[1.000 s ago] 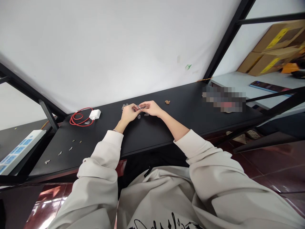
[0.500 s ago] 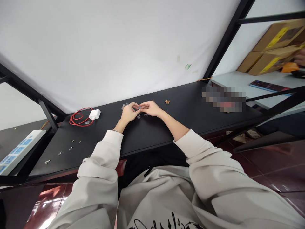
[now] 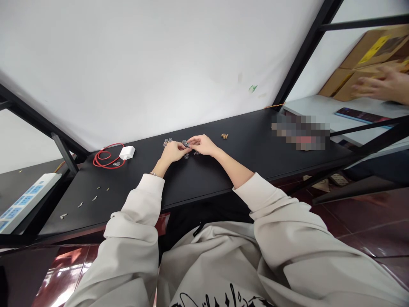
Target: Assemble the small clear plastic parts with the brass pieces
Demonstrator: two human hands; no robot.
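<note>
Over the black tabletop, my left hand (image 3: 173, 152) and my right hand (image 3: 203, 145) meet at the fingertips. Both are closed in a pinch around a small clear round piece (image 3: 185, 143), too small to name exactly. Similar clear pieces (image 3: 166, 141) lie just beyond my left hand. Another clear piece (image 3: 186, 156) rests on the table below the fingertips, and one more clear piece (image 3: 196, 152) is partly hidden under my right hand. A little cluster of tan pieces (image 3: 224, 136) sits to the right of my right hand.
A white charger (image 3: 127, 152) with a coiled red cable (image 3: 101, 157) lies left on the black table (image 3: 249, 149). Several tiny bits (image 3: 80, 205) are scattered at the near left. A power strip (image 3: 27, 202) stands further left. At right, another person's hand (image 3: 383, 84) is near cardboard boxes (image 3: 338, 83).
My fingers have shifted around the clear piece, and more of it shows above them. My left fingers sit slightly lower. The other person's hand has risen and spread at the right.
</note>
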